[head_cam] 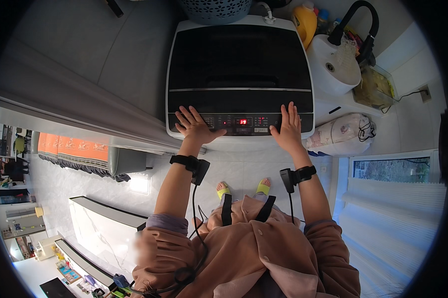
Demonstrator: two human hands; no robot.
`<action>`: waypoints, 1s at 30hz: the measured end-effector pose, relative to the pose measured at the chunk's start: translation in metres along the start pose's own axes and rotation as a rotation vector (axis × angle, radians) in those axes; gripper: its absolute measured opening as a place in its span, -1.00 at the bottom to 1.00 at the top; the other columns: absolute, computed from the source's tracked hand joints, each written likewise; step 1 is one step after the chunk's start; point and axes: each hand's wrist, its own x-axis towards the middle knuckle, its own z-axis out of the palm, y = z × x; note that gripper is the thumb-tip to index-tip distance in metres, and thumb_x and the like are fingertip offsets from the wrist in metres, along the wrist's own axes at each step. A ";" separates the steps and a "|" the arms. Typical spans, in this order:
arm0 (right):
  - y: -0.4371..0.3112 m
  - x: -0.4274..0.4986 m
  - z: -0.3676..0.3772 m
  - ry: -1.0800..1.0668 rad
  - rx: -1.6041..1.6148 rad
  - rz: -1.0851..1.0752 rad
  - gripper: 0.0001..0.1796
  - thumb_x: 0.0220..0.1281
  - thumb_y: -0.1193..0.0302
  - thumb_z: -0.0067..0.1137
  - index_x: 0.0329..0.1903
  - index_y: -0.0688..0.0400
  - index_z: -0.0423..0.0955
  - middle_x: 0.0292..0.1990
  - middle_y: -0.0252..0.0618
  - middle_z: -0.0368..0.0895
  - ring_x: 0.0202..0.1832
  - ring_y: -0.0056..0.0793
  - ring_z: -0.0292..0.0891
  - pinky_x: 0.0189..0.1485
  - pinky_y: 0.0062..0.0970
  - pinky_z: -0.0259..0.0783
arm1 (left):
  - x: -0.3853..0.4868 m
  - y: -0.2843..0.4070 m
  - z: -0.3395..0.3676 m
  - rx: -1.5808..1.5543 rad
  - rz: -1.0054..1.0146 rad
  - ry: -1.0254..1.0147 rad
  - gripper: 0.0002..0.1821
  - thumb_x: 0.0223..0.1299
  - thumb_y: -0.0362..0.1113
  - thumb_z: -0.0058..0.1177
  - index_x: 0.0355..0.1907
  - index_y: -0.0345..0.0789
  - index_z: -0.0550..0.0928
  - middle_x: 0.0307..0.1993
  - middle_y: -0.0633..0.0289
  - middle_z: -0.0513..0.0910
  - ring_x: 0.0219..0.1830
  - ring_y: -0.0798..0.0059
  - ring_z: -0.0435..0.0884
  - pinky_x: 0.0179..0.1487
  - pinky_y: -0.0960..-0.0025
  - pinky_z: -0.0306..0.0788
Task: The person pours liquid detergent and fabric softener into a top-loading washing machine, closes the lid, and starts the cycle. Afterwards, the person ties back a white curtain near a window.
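A top-loading washing machine [238, 56] with a white body and a dark lid stands before me, its lid down. Along its front edge runs a black control panel [216, 130] with red lit digits and indicator lights. My left hand [194, 128] lies over the panel's left end, fingers spread, thumb pointing inward. Over the right end is my right hand [289, 130], its fingers pointing toward the lid and its thumb apart. Neither hand holds anything. Parts of the panel under both hands are hidden. Each wrist wears a black strap with a small cabled device.
Behind the machine is a blue perforated basket [216, 11]. At right stand a yellow bottle [304, 22], a white basin [334, 70] with a black faucet [367, 18], a glass tank [375, 87] and a wrapped bundle [341, 134]. A wall edge [78, 115] runs along the left.
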 end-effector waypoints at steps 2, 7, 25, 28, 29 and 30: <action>-0.001 0.000 -0.001 -0.011 -0.001 0.007 -0.04 0.24 0.18 0.19 0.53 0.13 -0.16 0.57 0.01 -0.40 0.59 -0.03 -0.44 0.56 -0.05 -0.29 | -0.001 0.000 -0.001 0.000 -0.002 -0.002 0.65 -0.26 0.66 0.11 0.45 -0.55 -0.47 0.44 -0.44 -0.56 0.48 -0.38 -0.69 0.41 -0.42 -0.37; 0.002 0.000 0.000 -0.018 0.006 0.000 -0.03 0.25 0.18 0.19 0.54 0.12 -0.19 0.57 0.00 -0.42 0.59 -0.03 -0.46 0.56 -0.04 -0.28 | 0.000 -0.001 -0.001 -0.003 0.003 0.003 0.65 -0.26 0.65 0.11 0.45 -0.55 -0.47 0.45 -0.44 -0.56 0.48 -0.38 -0.68 0.41 -0.42 -0.36; 0.004 0.000 0.001 -0.019 0.016 -0.015 -0.04 0.27 0.17 0.17 0.55 0.13 -0.20 0.57 0.00 -0.44 0.60 -0.03 -0.48 0.57 -0.07 -0.32 | 0.001 -0.001 -0.001 -0.020 -0.003 -0.005 0.66 -0.27 0.65 0.13 0.45 -0.55 -0.48 0.44 -0.44 -0.57 0.48 -0.37 -0.69 0.42 -0.40 -0.39; 0.003 0.000 0.000 -0.025 0.019 -0.013 -0.04 0.27 0.17 0.17 0.55 0.13 -0.21 0.57 0.00 -0.44 0.60 -0.03 -0.48 0.57 -0.07 -0.33 | 0.000 -0.001 -0.002 -0.015 0.000 -0.004 0.65 -0.26 0.64 0.13 0.45 -0.55 -0.47 0.44 -0.45 -0.56 0.48 -0.37 -0.69 0.42 -0.41 -0.40; 0.003 0.000 0.000 -0.027 0.019 -0.013 -0.04 0.27 0.17 0.17 0.55 0.12 -0.21 0.57 0.00 -0.44 0.60 -0.03 -0.49 0.57 -0.07 -0.33 | 0.000 -0.001 -0.002 -0.015 -0.001 -0.004 0.65 -0.26 0.64 0.13 0.45 -0.55 -0.46 0.44 -0.45 -0.56 0.48 -0.37 -0.69 0.42 -0.41 -0.40; 0.003 0.000 0.001 -0.030 0.016 -0.009 -0.04 0.27 0.17 0.17 0.55 0.12 -0.21 0.57 0.00 -0.44 0.60 -0.03 -0.49 0.57 -0.07 -0.33 | -0.001 0.000 -0.002 -0.016 -0.001 -0.005 0.65 -0.26 0.64 0.13 0.45 -0.55 -0.46 0.44 -0.45 -0.56 0.48 -0.37 -0.69 0.41 -0.41 -0.39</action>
